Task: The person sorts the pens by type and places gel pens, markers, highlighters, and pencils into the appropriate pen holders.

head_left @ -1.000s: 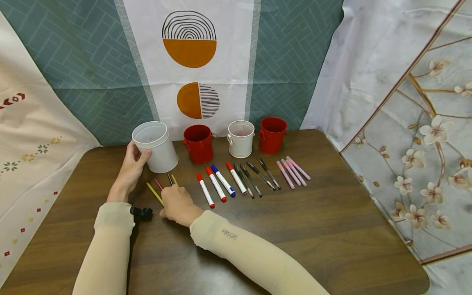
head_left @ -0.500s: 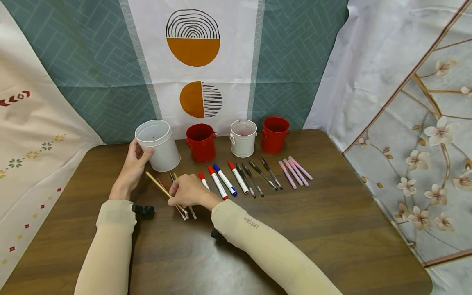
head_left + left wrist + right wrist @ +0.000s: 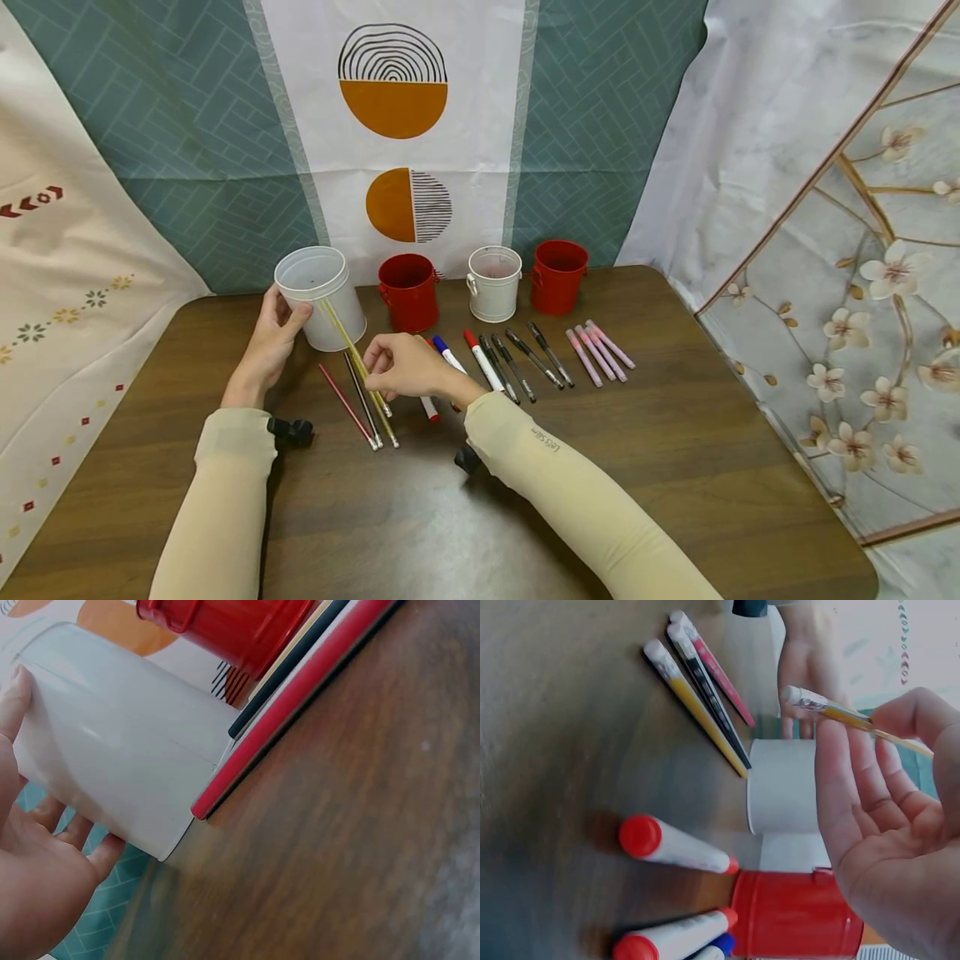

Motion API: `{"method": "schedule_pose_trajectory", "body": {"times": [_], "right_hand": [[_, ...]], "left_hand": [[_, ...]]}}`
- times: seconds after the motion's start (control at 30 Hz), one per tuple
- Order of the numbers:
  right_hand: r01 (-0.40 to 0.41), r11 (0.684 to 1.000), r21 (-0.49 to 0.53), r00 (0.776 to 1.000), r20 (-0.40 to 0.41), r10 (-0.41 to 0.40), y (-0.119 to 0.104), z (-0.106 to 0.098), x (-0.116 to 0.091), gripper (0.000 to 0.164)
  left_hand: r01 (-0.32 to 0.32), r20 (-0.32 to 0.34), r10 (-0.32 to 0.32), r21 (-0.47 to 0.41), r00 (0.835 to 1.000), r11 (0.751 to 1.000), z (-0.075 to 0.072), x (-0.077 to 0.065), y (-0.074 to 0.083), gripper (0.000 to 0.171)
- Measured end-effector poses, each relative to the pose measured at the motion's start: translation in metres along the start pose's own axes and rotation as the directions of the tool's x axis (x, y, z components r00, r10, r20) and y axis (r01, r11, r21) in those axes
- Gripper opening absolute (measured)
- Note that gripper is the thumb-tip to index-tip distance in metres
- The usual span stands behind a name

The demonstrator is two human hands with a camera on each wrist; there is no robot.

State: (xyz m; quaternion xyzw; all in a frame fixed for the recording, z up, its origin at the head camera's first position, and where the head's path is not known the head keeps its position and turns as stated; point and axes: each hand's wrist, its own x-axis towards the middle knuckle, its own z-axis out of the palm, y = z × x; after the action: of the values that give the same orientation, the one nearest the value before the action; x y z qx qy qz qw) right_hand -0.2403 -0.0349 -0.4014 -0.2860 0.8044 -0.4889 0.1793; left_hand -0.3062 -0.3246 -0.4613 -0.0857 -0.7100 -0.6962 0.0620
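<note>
My left hand (image 3: pixel 262 350) grips the side of the large white bucket (image 3: pixel 324 312) at the far left of the row, thumb on the near side and fingers behind. My right hand (image 3: pixel 408 367) pinches a yellow pencil (image 3: pixel 840 714) between thumb and fingers near its eraser end. In the head view that raised pencil slants across the front of the bucket, below its rim. Under it on the table lie a red pencil (image 3: pixel 347 406), a black pencil (image 3: pixel 705 688) and another yellow pencil (image 3: pixel 694 709), erasers towards me.
Right of the large bucket stand a red bucket (image 3: pixel 409 300), a small white bucket (image 3: pixel 496 292) and a second red bucket (image 3: pixel 558 283). In front lie red markers (image 3: pixel 486 362), a blue marker (image 3: pixel 450 357), several black pens (image 3: pixel 534 358) and several pink pens (image 3: pixel 592 354).
My right hand has picked up one yellow pencil from the group and moved right with it, raising its far end in front of the bucket. The left hand keeps its hold.
</note>
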Motion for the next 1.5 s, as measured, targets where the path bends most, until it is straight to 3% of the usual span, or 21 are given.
{"method": "schedule_pose_trajectory", "body": {"times": [0.27, 0.7, 0.93, 1.3, 1.5], "right_hand": [[0.112, 0.993, 0.043, 0.99, -0.093, -0.108, -0.002, -0.016, 0.0, 0.013], [0.219, 0.974, -0.049, 0.934, -0.278, -0.224, -0.016, -0.038, 0.017, 0.014], [0.227, 0.962, -0.152, 0.905, -0.332, -0.266, -0.031, -0.053, 0.029, 0.016], [0.264, 0.945, -0.191, 0.861, -0.395, -0.32, -0.054, -0.066, 0.053, 0.016], [0.253, 0.944, -0.212, 0.857, -0.404, -0.32, -0.065, -0.07, 0.065, 0.017]], "left_hand": [[0.008, 0.0, -0.008, 0.018, 1.0, 1.0, 0.0, -0.001, 0.001, 0.076], [0.0, -0.008, 0.0, 0.024, 1.0, 1.0, 0.004, -0.002, 0.001, 0.077], [0.003, -0.014, -0.002, 0.03, 1.0, 1.0, 0.002, -0.002, 0.0, 0.077], [0.003, -0.024, -0.002, 0.029, 1.0, 1.0, 0.0, 0.0, -0.001, 0.077], [0.004, -0.019, -0.004, 0.042, 1.0, 0.999, 0.0, -0.001, 0.0, 0.078]]}}
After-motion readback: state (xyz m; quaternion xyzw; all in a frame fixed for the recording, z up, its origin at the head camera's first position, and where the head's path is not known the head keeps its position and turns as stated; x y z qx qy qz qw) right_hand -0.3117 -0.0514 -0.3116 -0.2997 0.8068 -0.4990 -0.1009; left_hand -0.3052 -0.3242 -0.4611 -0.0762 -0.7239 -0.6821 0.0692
